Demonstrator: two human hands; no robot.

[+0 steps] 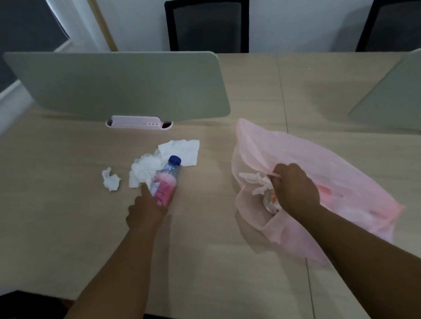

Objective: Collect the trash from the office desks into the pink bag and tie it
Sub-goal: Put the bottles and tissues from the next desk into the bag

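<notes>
A plastic bottle (167,181) with a blue cap and pink label lies on the desk, and my left hand (145,209) grips its lower end. White crumpled tissues (143,171) lie beside its neck, a flat tissue (182,150) behind it and a small wad (110,179) further left. The pink bag (319,173) lies open on the right part of the desk. My right hand (294,188) is at its mouth, curled round crumpled white tissue (256,182) and some wrapper trash that it holds inside the opening.
A grey-green divider panel (123,88) stands behind the trash with a pink-white clip holder (138,121) at its foot. A second divider (401,96) stands at right. Two black chairs (208,23) are beyond the light wooden desk (57,209).
</notes>
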